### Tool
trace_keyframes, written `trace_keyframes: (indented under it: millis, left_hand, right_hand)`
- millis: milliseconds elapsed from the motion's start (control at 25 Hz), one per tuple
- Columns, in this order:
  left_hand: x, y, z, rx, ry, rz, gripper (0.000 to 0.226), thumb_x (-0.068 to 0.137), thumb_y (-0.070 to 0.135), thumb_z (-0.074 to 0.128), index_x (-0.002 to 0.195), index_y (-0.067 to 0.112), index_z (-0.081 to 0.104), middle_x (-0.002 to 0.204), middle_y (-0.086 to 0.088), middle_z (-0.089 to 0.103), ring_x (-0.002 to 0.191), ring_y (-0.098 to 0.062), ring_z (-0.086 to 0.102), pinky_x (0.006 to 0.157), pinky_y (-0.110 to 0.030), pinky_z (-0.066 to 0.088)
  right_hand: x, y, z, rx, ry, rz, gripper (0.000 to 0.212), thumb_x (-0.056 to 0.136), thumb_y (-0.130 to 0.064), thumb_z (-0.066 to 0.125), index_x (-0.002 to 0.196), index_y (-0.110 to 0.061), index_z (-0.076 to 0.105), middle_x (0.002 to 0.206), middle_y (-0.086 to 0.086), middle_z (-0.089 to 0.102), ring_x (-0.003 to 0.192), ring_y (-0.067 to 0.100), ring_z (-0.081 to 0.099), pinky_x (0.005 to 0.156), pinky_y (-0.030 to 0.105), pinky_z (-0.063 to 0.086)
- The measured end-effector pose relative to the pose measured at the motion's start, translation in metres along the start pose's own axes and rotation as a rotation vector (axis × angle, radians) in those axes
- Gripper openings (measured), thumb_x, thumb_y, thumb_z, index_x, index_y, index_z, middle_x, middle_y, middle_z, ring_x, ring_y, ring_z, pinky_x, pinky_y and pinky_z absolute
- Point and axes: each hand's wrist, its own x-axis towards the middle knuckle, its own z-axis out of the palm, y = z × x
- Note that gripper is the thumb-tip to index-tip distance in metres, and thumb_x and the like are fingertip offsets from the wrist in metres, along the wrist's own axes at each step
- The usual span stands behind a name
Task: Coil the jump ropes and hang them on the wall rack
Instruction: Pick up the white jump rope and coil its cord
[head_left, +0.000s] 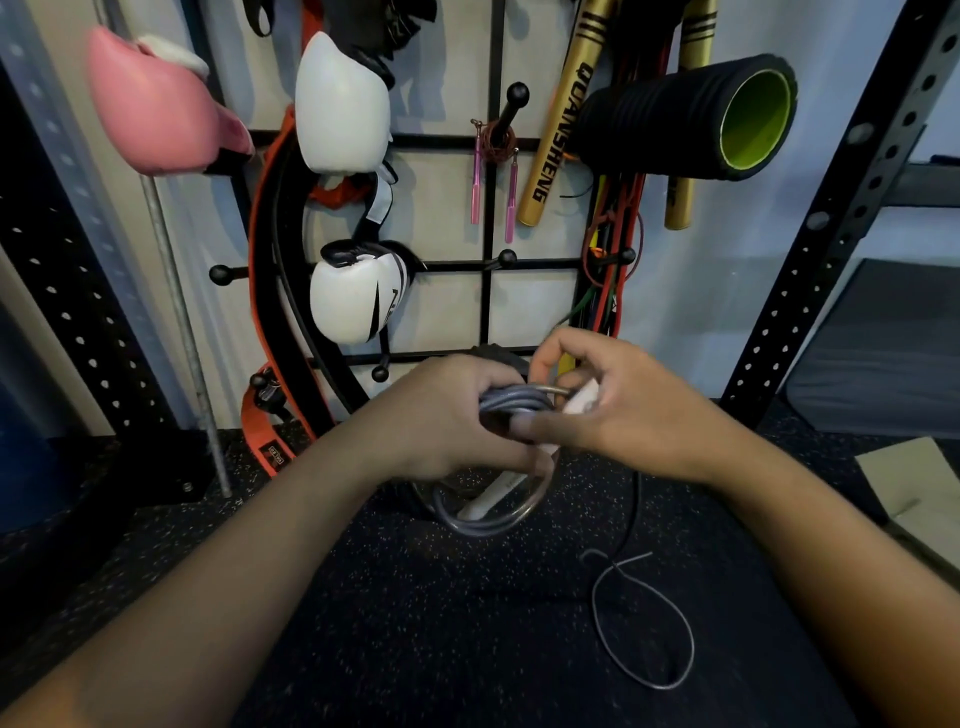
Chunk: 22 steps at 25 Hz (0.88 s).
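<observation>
Head view: left hand (447, 415) clamps the grey jump rope (511, 402) coil; right hand (618, 402) pinches its white handle (582, 400). Cord looks light and springy, so grip across the gathered loops.

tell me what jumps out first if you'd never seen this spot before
Both hands, left hand and right hand, grip a coiled grey jump rope at centre. Above, the wall rack holds a pink boxing glove upper left and a black foam roller upper right.

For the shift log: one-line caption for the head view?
Both hands, left hand and right hand, bundle a grey jump rope below the wall rack.
</observation>
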Motion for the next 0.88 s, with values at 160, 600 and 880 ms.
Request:
trace_keyframes:
  millis: [160,600,880]
  left_hand:
    - [-0.006,-0.014,-0.011,-0.568,0.022,0.050,0.034,0.070,0.026,0.080,0.102,0.016,0.073,0.068,0.003,0.073,0.044,-0.006,0.057,0.044,-0.018,0.047]
    - [0.012,0.010,0.048,-1.289,0.754,-0.099,0.014,0.086,0.033,0.079,0.088,0.020,0.074,0.089,-0.005,0.075,0.045,-0.004,0.049,0.053,-0.026,0.045]
    - [0.009,-0.002,0.023,-0.974,0.625,-0.057,0.061,0.071,0.058,0.076,0.121,0.024,0.067,0.112,0.001,0.078,0.100,-0.012,0.074,0.103,-0.045,0.053]
  right_hand:
    - [-0.001,0.003,-0.017,0.304,0.150,0.087,0.070,0.090,-0.083,0.029,0.095,-0.027,0.072,0.059,0.004,0.052,0.048,0.020,0.042,0.047,0.028,0.036]
    - [0.006,-0.002,0.049,0.489,0.494,0.052,0.036,0.101,-0.042,0.060,0.095,-0.008,0.070,0.079,0.011,0.074,0.068,0.029,0.067,0.064,0.042,0.054]
    - [0.016,0.003,0.028,0.535,0.317,0.000,0.022,0.099,-0.033,0.066,0.106,-0.012,0.071,0.071,0.000,0.067,0.062,0.016,0.062,0.059,0.026,0.053]
